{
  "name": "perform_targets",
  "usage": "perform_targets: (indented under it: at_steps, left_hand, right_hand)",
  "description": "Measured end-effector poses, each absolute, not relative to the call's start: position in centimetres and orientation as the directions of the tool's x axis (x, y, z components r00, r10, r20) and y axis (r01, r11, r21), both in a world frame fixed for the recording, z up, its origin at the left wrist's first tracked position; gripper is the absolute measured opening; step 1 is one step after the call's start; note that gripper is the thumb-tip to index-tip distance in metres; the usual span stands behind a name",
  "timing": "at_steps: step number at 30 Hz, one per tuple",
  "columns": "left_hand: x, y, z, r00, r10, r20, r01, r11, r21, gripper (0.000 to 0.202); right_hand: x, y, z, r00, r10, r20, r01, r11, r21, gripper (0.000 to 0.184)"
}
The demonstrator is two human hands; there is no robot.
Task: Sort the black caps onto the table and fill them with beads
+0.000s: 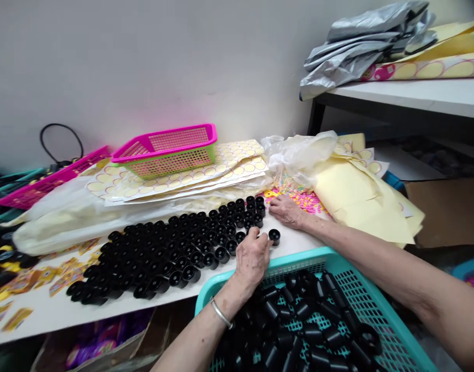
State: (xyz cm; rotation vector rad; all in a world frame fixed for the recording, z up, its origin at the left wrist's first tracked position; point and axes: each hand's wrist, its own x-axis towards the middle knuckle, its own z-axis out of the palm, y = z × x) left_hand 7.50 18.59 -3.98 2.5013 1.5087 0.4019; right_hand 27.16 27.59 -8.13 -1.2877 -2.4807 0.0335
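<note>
Several small black plastic cups (pixel 171 250) stand packed in rows on the white table (pixel 59 310). My left hand (pixel 252 256) rests at the right end of the rows, fingers curled and pinched on a black cup there. One black cup (pixel 274 236) stands just off its fingertips. My right hand (pixel 285 211) lies palm down, fingers stretched out, touching the far end of the rows beside colourful small stickers (pixel 302 199). A teal basket (pixel 299 261) full of loose black cups (pixel 299 320) sits under my forearms.
A pink and green basket (pixel 169 150) sits on sheets of round yellow stickers (pixel 221 168) at the back. Clear plastic bags (pixel 78 212), yellow paper (pixel 361 206), a pink tray (pixel 39 183) at left, and a shelf (pixel 415 95) with grey bags at right.
</note>
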Motion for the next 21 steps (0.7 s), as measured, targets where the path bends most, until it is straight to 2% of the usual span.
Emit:
perform_targets:
  at_steps: [8, 11, 14, 16, 21]
  left_hand:
    - [6.3, 18.4, -3.9, 0.491, 0.86, 0.135, 0.78, -0.504, 0.371, 0.025]
    - [5.4, 17.9, -3.6, 0.519, 0.84, 0.16, 0.737, -0.535, 0.414, 0.016]
    - [4.8, 17.8, -3.5, 0.513, 0.845, 0.153, 0.748, -0.527, 0.404, 0.015]
    - [4.8, 18.0, -3.5, 0.515, 0.845, 0.145, 0.774, -0.531, 0.345, 0.015]
    - [5.6, 19.0, -3.4, 0.562, 0.819, 0.119, 0.8, -0.574, 0.174, 0.017]
  right_hand:
    - [28.1, 26.1, -4.3, -0.256, 0.931, 0.261, 0.852, 0.345, -0.394, 0.025]
    - [27.8, 22.9, -3.1, -0.189, 0.972, 0.142, 0.813, 0.236, -0.532, 0.021]
    - [26.9, 20.0, -2.7, -0.212, 0.977, -0.029, 0.747, 0.143, -0.649, 0.048]
    - [25.6, 19.0, -2.9, -0.216, 0.971, -0.099, 0.712, 0.087, -0.697, 0.052]
    - [22.4, 19.9, -3.7, -0.179, 0.976, -0.123, 0.654, 0.025, -0.756, 0.018]
